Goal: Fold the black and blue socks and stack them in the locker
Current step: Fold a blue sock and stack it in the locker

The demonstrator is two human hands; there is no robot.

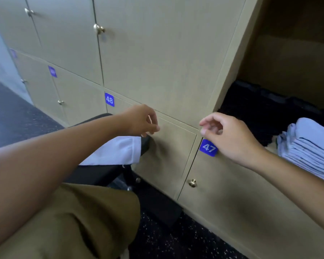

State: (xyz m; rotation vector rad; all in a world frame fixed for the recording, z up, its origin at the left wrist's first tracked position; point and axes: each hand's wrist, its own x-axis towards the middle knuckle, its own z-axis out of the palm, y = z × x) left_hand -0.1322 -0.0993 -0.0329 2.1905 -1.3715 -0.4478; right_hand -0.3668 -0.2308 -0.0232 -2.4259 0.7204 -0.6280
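Head view: left hand (140, 121) and right hand (230, 137), fingers loosely curled, holding nothing, hang before closed beige locker doors, seemingly between socks. Stack of folded pale-blue socks (310, 148) and black socks (266, 111) lie in open beige locker (295, 58), right.

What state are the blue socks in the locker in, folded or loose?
Folded: the blue socks lie in a neat layered stack inside the open locker.
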